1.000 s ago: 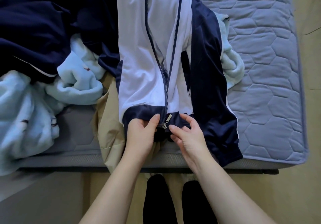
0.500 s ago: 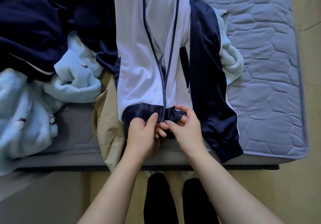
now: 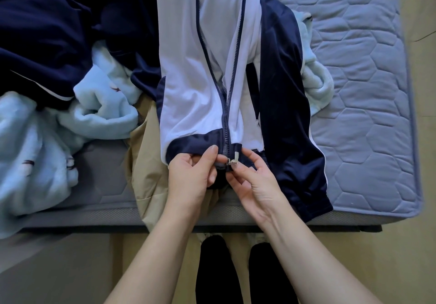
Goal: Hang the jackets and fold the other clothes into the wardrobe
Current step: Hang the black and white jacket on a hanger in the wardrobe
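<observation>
One white-and-navy jacket [image 3: 188, 67] lies at the bed's [image 3: 358, 72] near edge; left hand [image 3: 191, 176] pinches its hem, right hand [image 3: 257, 183] pinches the zipper pull [image 3: 233, 160]

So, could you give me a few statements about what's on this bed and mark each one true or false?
1. The left hand grips the hem of the white and navy jacket while the right hand pinches its zipper pull. True.
2. The jacket is zipped up to the top. False: the zipper gapes open higher up, and the pull sits at the hem.
3. A beige garment lies under the jacket and hangs over the edge of the mattress. True.
4. The fluffy clothes beside the jacket are red. False: the fleece clothes are light blue.
</observation>
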The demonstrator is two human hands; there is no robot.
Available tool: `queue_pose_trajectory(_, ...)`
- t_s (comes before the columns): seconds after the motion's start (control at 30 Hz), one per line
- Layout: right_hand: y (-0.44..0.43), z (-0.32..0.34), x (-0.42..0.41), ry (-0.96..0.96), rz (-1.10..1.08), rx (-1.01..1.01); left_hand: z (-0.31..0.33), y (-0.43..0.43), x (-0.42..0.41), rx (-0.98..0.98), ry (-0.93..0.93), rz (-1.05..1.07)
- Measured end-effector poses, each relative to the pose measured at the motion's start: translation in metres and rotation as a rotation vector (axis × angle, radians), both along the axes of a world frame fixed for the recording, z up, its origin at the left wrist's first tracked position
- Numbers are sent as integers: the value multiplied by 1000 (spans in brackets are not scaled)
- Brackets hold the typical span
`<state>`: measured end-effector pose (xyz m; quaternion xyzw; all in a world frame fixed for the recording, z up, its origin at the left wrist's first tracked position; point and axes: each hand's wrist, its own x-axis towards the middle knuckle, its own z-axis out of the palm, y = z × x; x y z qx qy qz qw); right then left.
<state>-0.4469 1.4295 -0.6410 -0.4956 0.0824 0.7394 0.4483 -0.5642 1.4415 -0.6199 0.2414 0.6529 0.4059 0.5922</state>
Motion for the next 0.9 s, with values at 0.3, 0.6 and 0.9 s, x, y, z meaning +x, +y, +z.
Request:
queue_pose_trajectory(0.3, 1, 8, -8, -22, -143, 12, 3, -1, 6, 12, 41, 38)
queue_pose_trajectory(0.6, 3, 8, -15, -93, -159, 25, 4, -3, 9, 29, 54, 96)
queue_pose_trajectory(0.9, 2, 9, -18, -92, -173, 24, -1, -4, 7, 13, 81, 100)
